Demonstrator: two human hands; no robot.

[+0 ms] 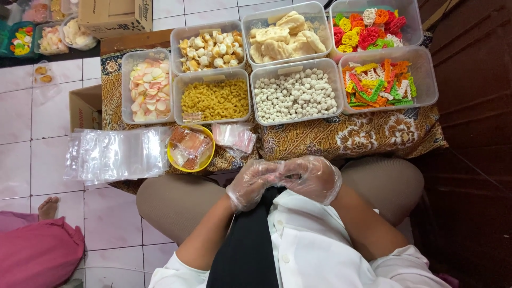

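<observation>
My left hand [249,184] and my right hand [313,177] both wear thin clear plastic gloves. They meet over my lap, fingertips touching, fingers curled in, and I see nothing else between them. Just beyond them is a low table under a brown patterned cloth [341,137]. Nearest my hands are a yellow bowl [174,156] of small filled packets and a little pile of clear bags [235,137]. A larger stack of clear plastic bags [114,154] lies left of the bowl.
Several clear tubs fill the table: pink-and-white chips [145,85], yellow macaroni [216,100], white balls [296,96], coloured lattice crackers [381,80], coloured hearts [368,26], pale crackers [282,37], mixed puffs [210,49]. Cardboard boxes [114,16] stand at the back left. Another person's foot [48,207] is at left.
</observation>
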